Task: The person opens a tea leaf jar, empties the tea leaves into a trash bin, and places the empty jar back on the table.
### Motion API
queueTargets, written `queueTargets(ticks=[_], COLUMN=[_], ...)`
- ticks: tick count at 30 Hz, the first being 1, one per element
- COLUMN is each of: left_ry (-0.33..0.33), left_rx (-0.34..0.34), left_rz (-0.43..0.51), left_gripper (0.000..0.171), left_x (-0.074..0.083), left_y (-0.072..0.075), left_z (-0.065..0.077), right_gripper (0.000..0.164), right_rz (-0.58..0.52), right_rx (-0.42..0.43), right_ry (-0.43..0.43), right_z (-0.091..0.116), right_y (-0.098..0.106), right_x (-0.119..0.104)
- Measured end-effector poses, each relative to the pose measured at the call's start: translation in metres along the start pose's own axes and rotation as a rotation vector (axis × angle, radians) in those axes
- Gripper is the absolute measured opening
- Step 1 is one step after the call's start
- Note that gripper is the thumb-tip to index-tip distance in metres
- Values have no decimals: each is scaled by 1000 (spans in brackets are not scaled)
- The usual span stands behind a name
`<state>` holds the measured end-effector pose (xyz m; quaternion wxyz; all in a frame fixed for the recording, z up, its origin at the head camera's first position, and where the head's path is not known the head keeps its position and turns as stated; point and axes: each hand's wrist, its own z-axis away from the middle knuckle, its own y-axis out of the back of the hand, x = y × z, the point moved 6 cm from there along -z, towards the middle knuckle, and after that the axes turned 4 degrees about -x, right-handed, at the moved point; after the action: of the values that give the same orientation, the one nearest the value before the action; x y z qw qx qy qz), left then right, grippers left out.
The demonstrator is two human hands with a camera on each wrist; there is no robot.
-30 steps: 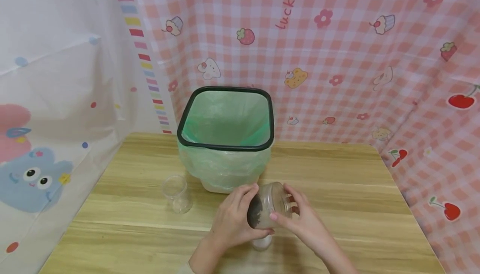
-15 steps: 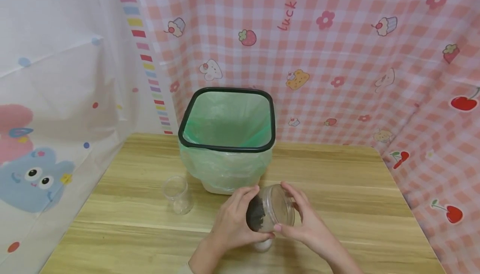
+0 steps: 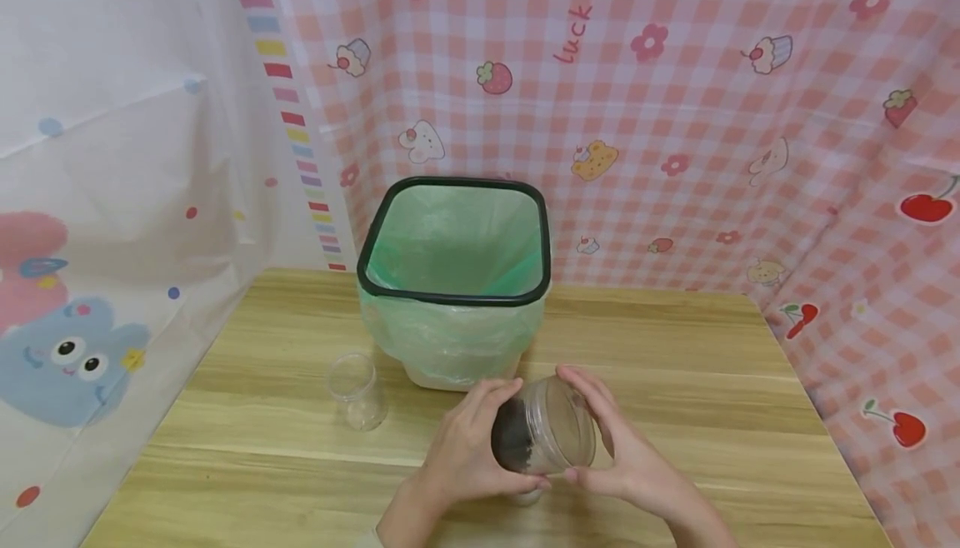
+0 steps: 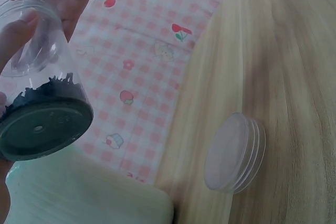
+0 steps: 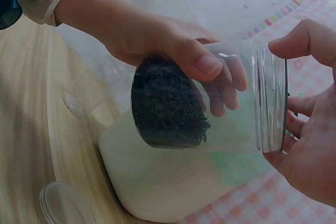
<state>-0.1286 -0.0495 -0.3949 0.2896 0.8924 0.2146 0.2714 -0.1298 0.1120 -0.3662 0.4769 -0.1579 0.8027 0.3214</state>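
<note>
A clear plastic jar [image 3: 547, 427] with dark shreds [image 5: 167, 103] at its base lies sideways in the air between both hands. Around its body, near the base, my left hand [image 3: 465, 440] grips it with thumb and fingers. At the ridged end, my right hand [image 3: 626, 448] holds the rim between thumb and fingers. Whether a lid covers that end, I cannot tell. On the table below, mostly hidden by the left hand in the head view, lies a round clear lid [image 4: 228, 153]. It also shows at the lower left of the right wrist view.
Just beyond the hands stands a pale bin [image 5: 152, 177] lined with a green bag [image 3: 457, 327] and topped by a black rim [image 3: 453, 298]. An uncovered clear cup [image 3: 357, 394] stands on the wooden table [image 3: 247, 465] to the left. Printed cloths hang behind and at both sides.
The jar's ridged end has swung right and slightly towards me. My right hand has moved right with it, its thumb now lower on the rim. My left hand has barely moved.
</note>
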Motion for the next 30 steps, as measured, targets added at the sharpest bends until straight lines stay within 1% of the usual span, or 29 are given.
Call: queueTargets(ticks=[3, 6, 12, 14, 15, 17, 21, 24, 28, 30], left_ry=[16, 31, 44, 49, 51, 60, 75, 78, 84, 89], left_rx=[-7, -12, -2, 4, 8, 13, 24, 32, 42, 46], left_rz=[23, 47, 106, 116, 119, 126, 128, 132, 129, 122], left_gripper=[106, 105, 107, 107, 107, 106, 103, 102, 101, 101], left_x=[0, -1, -3, -4, -4, -5, -6, -8, -10, -12], left_y=[0, 0, 1, 2, 2, 3, 6, 9, 12, 13], left_z=[0, 0, 2, 3, 3, 4, 5, 5, 7, 9], right_gripper=[93, 93, 87, 87, 87, 86, 87, 88, 87, 86], right_rz=[-36, -93, -272, -316, -322, -322, -273, -226, -155, -121], right_rx=[-26, -41, -29, -19, -17, -9, 14, 39, 76, 94], right_ry=[28, 36, 42, 39, 52, 68, 102, 102, 81, 56], right_z=[0, 0, 2, 3, 3, 3, 6, 9, 13, 14], right_y=[0, 0, 5, 6, 6, 7, 11, 14, 16, 18], right_x=[0, 1, 3, 3, 3, 3, 4, 7, 9, 9])
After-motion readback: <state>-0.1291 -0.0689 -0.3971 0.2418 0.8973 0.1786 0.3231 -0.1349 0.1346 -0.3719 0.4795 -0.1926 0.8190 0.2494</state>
